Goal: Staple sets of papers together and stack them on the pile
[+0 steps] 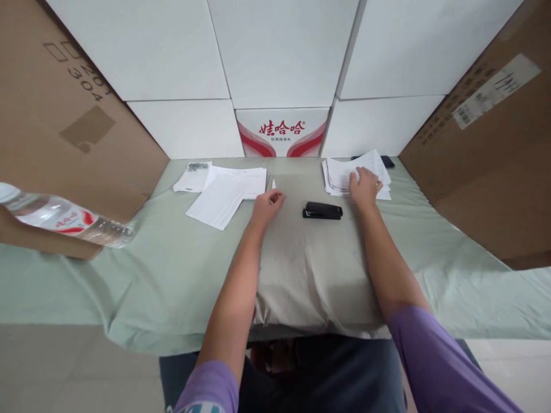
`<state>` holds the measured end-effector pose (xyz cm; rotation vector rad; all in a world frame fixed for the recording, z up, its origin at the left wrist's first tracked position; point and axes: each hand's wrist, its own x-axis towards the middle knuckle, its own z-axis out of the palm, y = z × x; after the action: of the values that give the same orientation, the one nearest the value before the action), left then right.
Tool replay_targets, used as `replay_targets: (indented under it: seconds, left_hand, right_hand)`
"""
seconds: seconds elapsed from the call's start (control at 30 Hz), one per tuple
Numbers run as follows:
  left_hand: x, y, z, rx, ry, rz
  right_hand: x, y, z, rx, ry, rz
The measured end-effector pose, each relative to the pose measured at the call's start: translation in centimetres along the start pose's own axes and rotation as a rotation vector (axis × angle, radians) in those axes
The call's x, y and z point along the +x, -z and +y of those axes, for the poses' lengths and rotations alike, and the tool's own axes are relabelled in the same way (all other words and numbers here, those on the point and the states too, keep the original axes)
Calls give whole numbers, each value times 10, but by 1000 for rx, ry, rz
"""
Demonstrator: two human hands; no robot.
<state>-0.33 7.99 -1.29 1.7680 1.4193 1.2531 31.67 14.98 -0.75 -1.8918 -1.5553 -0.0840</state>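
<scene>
My right hand [365, 186] rests on a loose stack of white papers [340, 173] at the far right of the table, fingers spread over the sheets. My left hand [267, 205] lies on the pale green cloth [172, 269] near the table's middle, fingers loosely curled, with nothing visibly in it. Just left of it lie several white sheets [226, 192]. A black stapler [322, 210] sits between my two hands, untouched.
A plastic water bottle [64, 221] lies on its side at the left edge. Brown cardboard boxes [64, 115] flank both sides, and white boxes form the back wall. A dark object [386, 161] sits behind the right stack, and small metal clips [197, 166] lie on the far-left papers.
</scene>
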Motion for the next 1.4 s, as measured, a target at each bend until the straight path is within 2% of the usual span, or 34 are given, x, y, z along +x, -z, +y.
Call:
replay_targets:
  seconds: [0.07,0.13,0.17,0.27,0.33,0.4,0.53,0.6,0.7,0.9,1.1,1.4]
  left_hand:
    - [0,24,-4,332,6,159]
    - [-2,47,-10,596,138,283]
    - [-3,56,-14,685,232,307]
    - [-7,71,-27,808,503,229]
    - [-7,71,-32,841,557,146]
    - [-6,69,-34,877,545,102]
    - [-5,64,-30,935,517,92]
    - [-5,62,-27,951,496,105]
    - [-3,61,-25,950,499,149]
    - [0,57,-24,989,537,238]
    - [-2,61,-18,934,597,304]
    - [-5,79,-31,790,480,206]
  right_hand:
    - [5,19,-16,135,50,177]
    - [2,48,-39,295,168,295]
    - [-4,65,-54,370,228,331]
    - [-45,105,-104,587,322,360]
    - [-87,112,-133,702,356,273]
    - [-131,97,-154,772,394,104]
    - [-200,36,-169,824,400,-221]
    - [-216,11,-168,797,418,-381]
    - [-219,-3,-165,820,381,-522]
    - [-207,-1,-161,873,257,-566]
    - [-207,-4,-160,912,253,-597]
    - [-206,-7,-159,898,242,-616]
